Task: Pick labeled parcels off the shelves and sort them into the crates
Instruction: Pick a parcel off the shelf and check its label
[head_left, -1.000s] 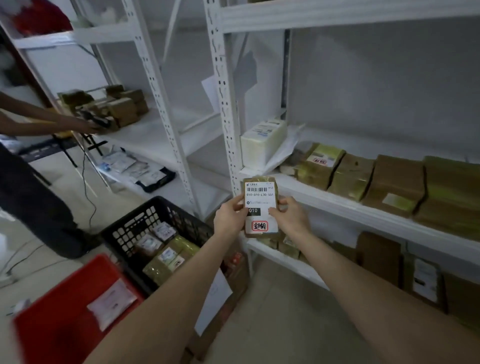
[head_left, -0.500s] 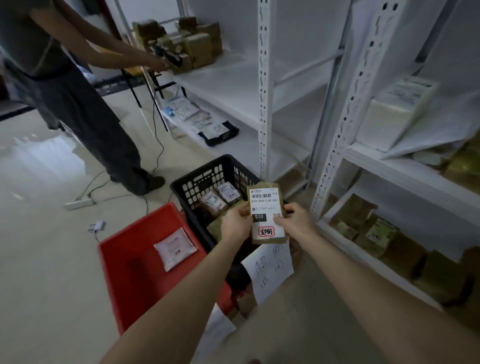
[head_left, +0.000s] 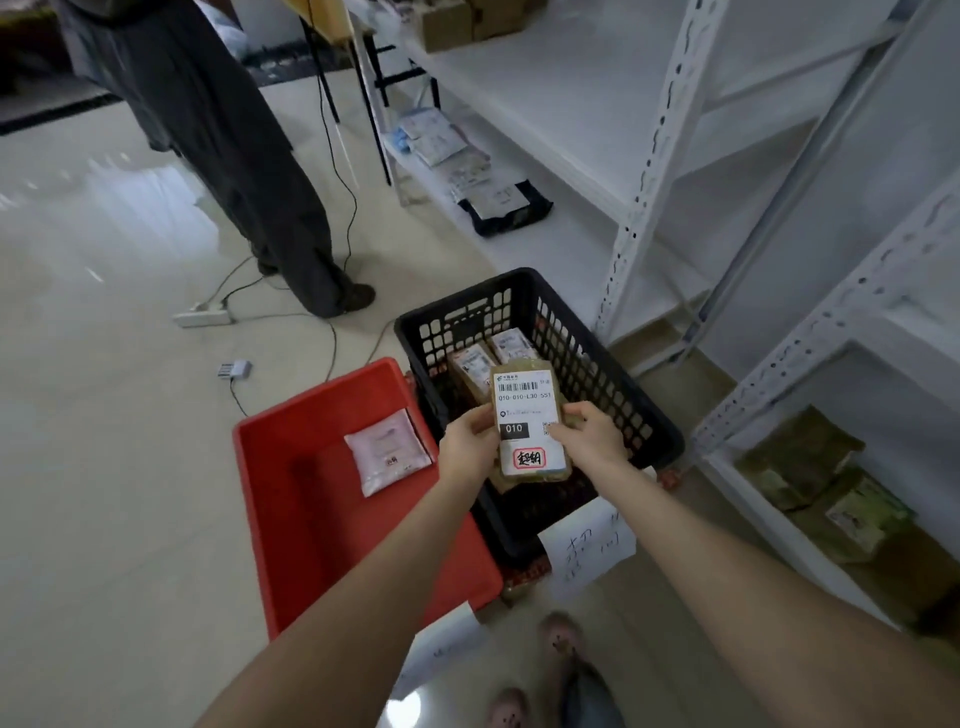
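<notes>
I'm holding the parcel (head_left: 527, 410) label-up over the black crate (head_left: 587, 364): left hand (head_left: 467, 444) pinches its nine o'clock edge, right hand (head_left: 595, 441) its three o'clock edge. Red crate (head_left: 306, 499) sits at the black crate's eight o'clock.

Black crate (head_left: 597, 374): top open. Labelled parcels (head_left: 470, 366) fill its far end; the near end is dark and unclear. The held parcel (head_left: 527, 421) hangs over the opening, with the left hand (head_left: 467, 447) and right hand (head_left: 592, 436) each keeping a grip on a side edge.

Red crate (head_left: 311, 400), just beside on the left: top open. A white pouch (head_left: 387, 449) lies against the right wall; the rest of the bed is bare.

Shelf upright (head_left: 644, 171) stands close behind the black crate. A second person's legs (head_left: 249, 156), a power strip (head_left: 202, 316) and cables (head_left: 332, 332) occupy the floor farther back left.
</notes>
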